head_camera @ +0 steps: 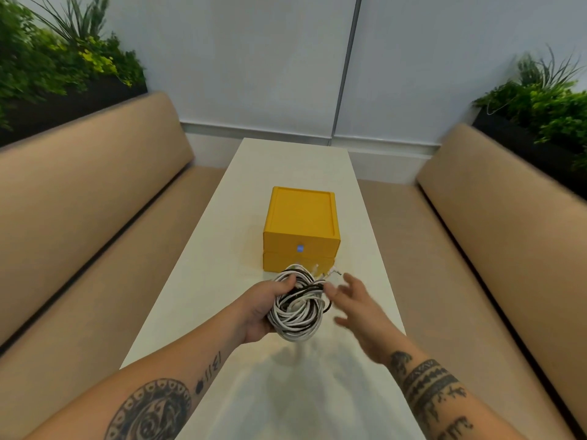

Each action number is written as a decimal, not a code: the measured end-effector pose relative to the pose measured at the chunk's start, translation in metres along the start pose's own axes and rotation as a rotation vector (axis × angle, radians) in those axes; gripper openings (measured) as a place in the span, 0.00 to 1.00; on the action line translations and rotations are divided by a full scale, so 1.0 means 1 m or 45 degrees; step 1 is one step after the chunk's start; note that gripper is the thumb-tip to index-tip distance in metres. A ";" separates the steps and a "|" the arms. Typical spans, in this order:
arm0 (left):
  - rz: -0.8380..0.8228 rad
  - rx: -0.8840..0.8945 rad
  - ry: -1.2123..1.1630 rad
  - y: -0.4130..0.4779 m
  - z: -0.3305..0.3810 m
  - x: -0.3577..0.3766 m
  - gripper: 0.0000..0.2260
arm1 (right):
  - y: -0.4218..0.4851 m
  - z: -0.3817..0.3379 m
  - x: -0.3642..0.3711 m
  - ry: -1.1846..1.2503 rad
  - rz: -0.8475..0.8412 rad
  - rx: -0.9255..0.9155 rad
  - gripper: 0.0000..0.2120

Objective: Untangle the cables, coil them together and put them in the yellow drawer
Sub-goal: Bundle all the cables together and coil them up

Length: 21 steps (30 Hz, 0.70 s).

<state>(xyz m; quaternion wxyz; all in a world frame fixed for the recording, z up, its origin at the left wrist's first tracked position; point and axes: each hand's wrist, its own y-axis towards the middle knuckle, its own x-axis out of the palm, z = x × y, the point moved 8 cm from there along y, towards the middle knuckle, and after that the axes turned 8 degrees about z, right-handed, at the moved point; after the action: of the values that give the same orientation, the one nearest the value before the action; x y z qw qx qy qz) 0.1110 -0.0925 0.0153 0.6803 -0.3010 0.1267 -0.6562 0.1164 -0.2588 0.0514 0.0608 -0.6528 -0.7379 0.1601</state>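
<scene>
A coil of white and black cables (298, 308) hangs above the white table (203, 281), a little in front of the yellow drawer box (301, 230). My left hand (262, 308) grips the coil from its left side, thumb over the top loops. My right hand (355, 308) is just to the right of the coil with fingers spread and straight, its fingertips near the loose cable ends and plugs (332, 274). The box has two stacked drawers, both closed, with a small bluish spot on the upper front.
Tan padded benches (95, 217) run along both sides of the narrow table. Planters with green plants (63, 58) stand behind each backrest. A pale wall closes the far end.
</scene>
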 end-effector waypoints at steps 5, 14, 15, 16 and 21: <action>0.073 0.046 0.101 0.003 -0.025 -0.003 0.17 | 0.002 0.044 0.031 0.204 -0.122 0.096 0.21; 0.296 -0.007 0.327 0.011 -0.076 -0.016 0.31 | 0.025 0.106 0.038 0.072 -0.071 0.202 0.22; 0.363 0.012 0.400 0.014 -0.079 -0.020 0.31 | 0.029 0.110 0.039 0.055 -0.077 0.208 0.22; 0.431 0.044 0.495 0.016 -0.080 -0.024 0.31 | 0.032 0.114 0.039 0.034 -0.084 0.217 0.22; 0.576 0.075 0.977 0.029 -0.084 -0.034 0.42 | 0.041 0.123 0.039 -0.146 -0.108 0.261 0.15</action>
<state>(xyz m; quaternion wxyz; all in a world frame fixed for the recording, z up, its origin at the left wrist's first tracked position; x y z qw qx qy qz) 0.0834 -0.0808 -0.0752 0.7186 0.0189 0.4139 -0.5585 0.1127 -0.2363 -0.0817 0.0916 -0.6013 -0.7469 0.2688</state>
